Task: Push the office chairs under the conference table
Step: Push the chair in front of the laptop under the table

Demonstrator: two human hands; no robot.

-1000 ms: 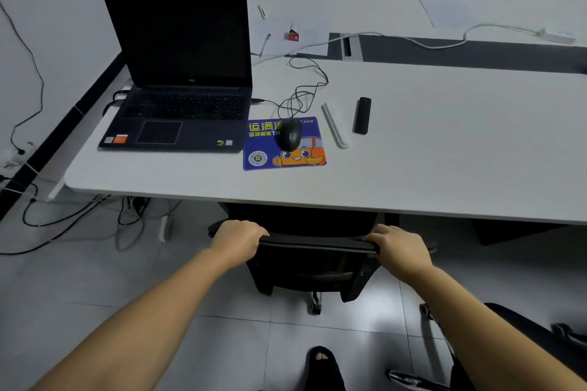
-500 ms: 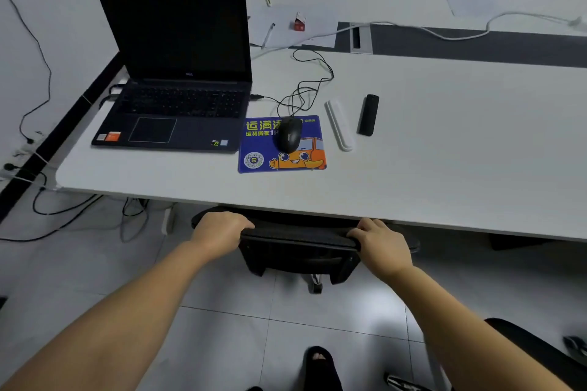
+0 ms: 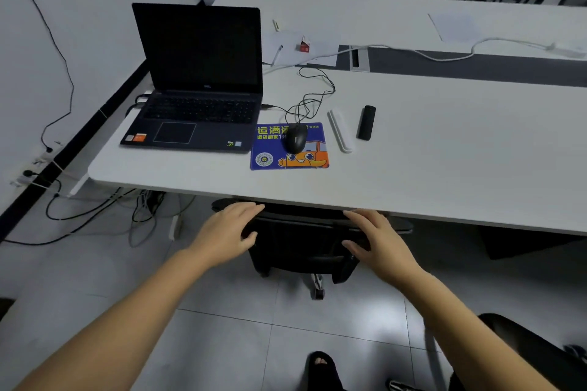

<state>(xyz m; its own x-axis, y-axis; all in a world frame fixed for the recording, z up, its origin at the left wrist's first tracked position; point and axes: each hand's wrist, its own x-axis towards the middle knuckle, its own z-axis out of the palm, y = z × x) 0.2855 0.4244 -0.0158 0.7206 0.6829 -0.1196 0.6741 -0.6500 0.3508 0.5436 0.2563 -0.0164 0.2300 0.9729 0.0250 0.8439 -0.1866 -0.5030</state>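
The left hand [image 3: 227,233] and right hand [image 3: 379,243] have let go of the office chair [image 3: 301,241]: 1 second ago both gripped its backrest top, and now the fingers are spread apart, holding nothing. The chair has rolled forward, its back just under the desk [image 3: 444,174] edge. This chair looks done; another chair [image 3: 533,349] waits at lower right.

My left hand [image 3: 227,233] and right hand [image 3: 379,243] are bare, with no rings or watch; both forearms are sleeveless, and a dark open-toed sandal [image 3: 320,367] covers one foot.
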